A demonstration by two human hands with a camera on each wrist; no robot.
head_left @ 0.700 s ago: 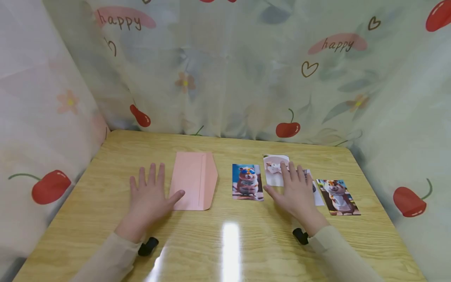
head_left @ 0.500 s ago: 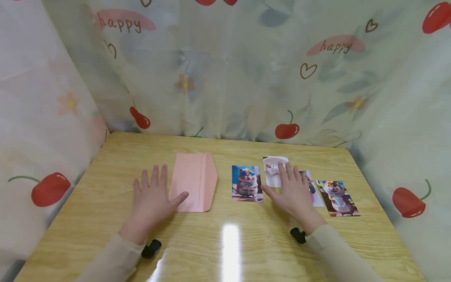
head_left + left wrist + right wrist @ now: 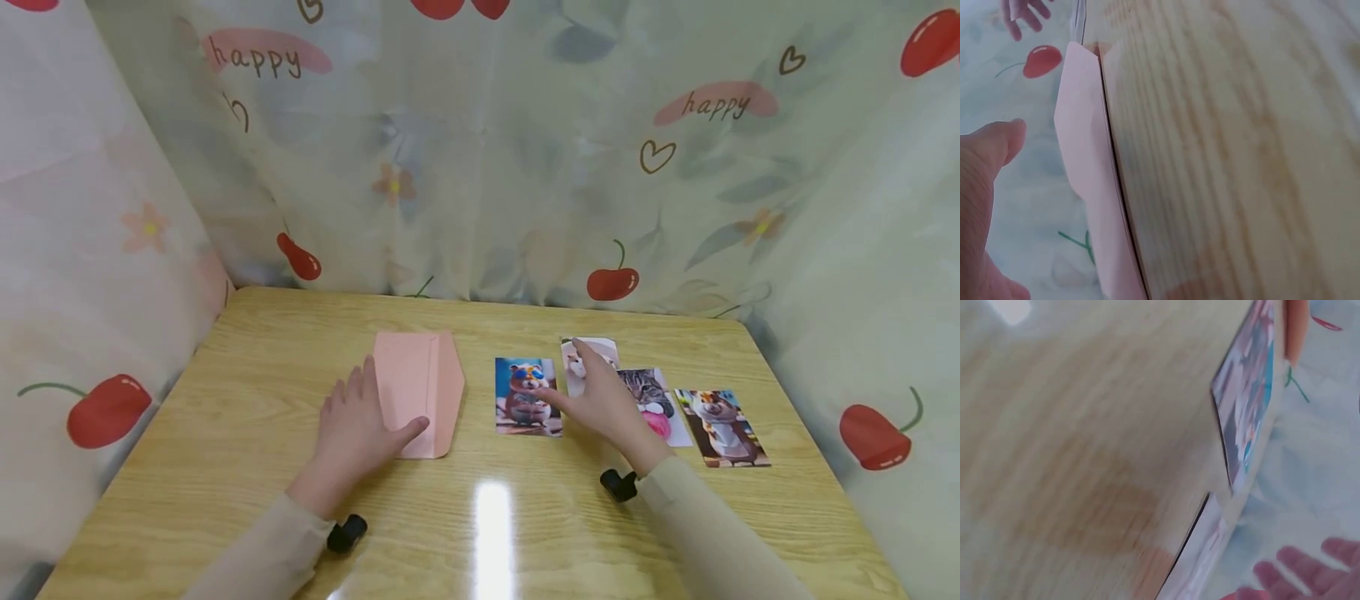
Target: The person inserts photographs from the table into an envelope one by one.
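Observation:
A pink envelope (image 3: pixel 405 383) lies on the table with its flap to the right. My left hand (image 3: pixel 348 437) hovers over its left edge, fingers extended and thumb above its lower part; the left wrist view shows the thumb (image 3: pixel 991 150) apart from the paper. My right hand (image 3: pixel 607 412) is held over the photo cards, holding nothing. Its thumb reaches over the card of a hamster in sunglasses (image 3: pixel 517 417), its fingers over a card with a white animal (image 3: pixel 573 385), partly hidden. Beneath its outer side lies a tabby cat card (image 3: pixel 647 387).
Another hamster card (image 3: pixel 723 429) lies at the far right of the row. The wooden table (image 3: pixel 247 375) is bounded at back and sides by a cherry-patterned curtain (image 3: pixel 480 208). Light glares off the front of the tabletop (image 3: pixel 492 533).
Both hands have moved: the left to the right, over the envelope's edge, and the right to the left, uncovering more of the cat card. The view has tilted slightly up.

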